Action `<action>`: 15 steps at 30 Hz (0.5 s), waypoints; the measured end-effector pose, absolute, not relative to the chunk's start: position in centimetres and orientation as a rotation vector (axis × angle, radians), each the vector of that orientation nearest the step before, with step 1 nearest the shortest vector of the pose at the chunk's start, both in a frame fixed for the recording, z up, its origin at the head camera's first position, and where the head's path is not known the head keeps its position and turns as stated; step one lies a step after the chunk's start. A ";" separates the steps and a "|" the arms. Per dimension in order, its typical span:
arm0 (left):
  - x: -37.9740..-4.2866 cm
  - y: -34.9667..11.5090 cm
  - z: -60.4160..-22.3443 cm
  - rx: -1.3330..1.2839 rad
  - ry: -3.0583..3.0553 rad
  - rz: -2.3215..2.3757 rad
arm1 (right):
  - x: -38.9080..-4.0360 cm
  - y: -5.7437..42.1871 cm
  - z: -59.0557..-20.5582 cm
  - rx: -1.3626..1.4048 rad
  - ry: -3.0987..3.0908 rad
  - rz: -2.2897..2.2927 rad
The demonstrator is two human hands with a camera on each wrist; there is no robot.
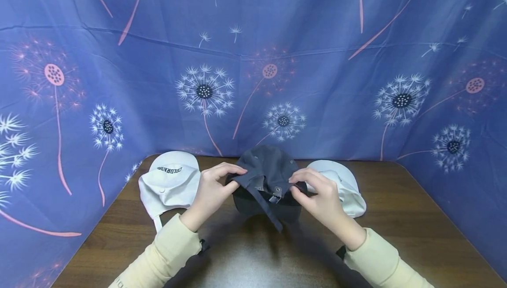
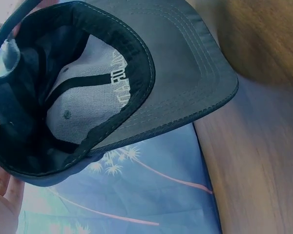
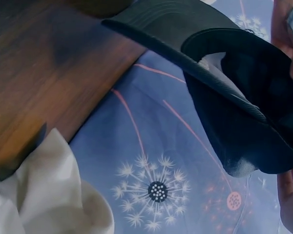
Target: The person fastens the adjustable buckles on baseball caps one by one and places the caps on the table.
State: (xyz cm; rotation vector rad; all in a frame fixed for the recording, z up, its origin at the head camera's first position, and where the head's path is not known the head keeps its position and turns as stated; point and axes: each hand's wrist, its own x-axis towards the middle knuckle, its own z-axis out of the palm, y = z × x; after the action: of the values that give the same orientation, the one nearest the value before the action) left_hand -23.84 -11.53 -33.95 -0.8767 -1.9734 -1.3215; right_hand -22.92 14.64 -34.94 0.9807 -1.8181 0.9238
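Note:
Both hands hold a dark navy baseball cap (image 1: 269,165) above the middle of the table, its back strap and metal buckle (image 1: 276,195) toward me. On one side the left hand (image 1: 215,187) pinches the back edge between thumb and fingers. Opposite it, the right hand (image 1: 318,193) pinches the edge near the buckle. The strap's loose end (image 1: 269,211) hangs down. In the left wrist view the cap's inside (image 2: 83,92) shows pale front lining with stitched letters, and the brim (image 2: 185,63) points away from the hand.
A white cap (image 1: 170,184) marked COLORADO lies at the left on the brown wooden table (image 1: 396,217). Another white cap (image 1: 348,187) lies at the right, partly behind the right hand. A blue cloth (image 1: 325,103) with dandelion prints hangs along the table's back and sides.

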 end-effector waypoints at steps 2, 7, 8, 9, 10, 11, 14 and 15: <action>-24.2 -11.8 -34.5 -0.870 -1.973 -1.310 | -22.9 14.6 -34.7 0.941 -1.832 0.982; -24.5 -12.5 -35.1 -0.899 -1.963 -1.281 | -22.9 14.4 -34.2 0.908 -1.831 1.205; -24.5 -12.6 -35.2 -0.913 -1.959 -1.277 | -22.9 14.4 -34.1 0.906 -1.831 1.253; -24.5 -12.7 -35.2 -0.927 -1.957 -1.275 | -22.9 14.4 -34.1 0.902 -1.833 1.303; -24.4 -12.9 -35.3 -0.946 -1.957 -1.275 | -22.9 14.4 -34.0 0.897 -1.835 1.352; -24.3 -13.0 -35.3 -0.967 -1.958 -1.277 | -22.9 14.4 -34.0 0.889 -1.839 1.391; -24.0 -13.3 -35.3 -1.048 -1.974 -1.272 | -22.9 14.4 -34.0 0.833 -1.865 1.495; -23.9 -13.4 -35.3 -1.074 -1.981 -1.266 | -22.9 14.4 -33.9 0.812 -1.874 1.526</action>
State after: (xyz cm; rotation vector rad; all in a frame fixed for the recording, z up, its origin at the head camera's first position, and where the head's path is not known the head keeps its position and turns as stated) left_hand -23.88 -13.43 -35.32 -1.0743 -1.9810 -1.2661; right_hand -22.92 14.43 -33.94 0.8124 -1.8740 1.5258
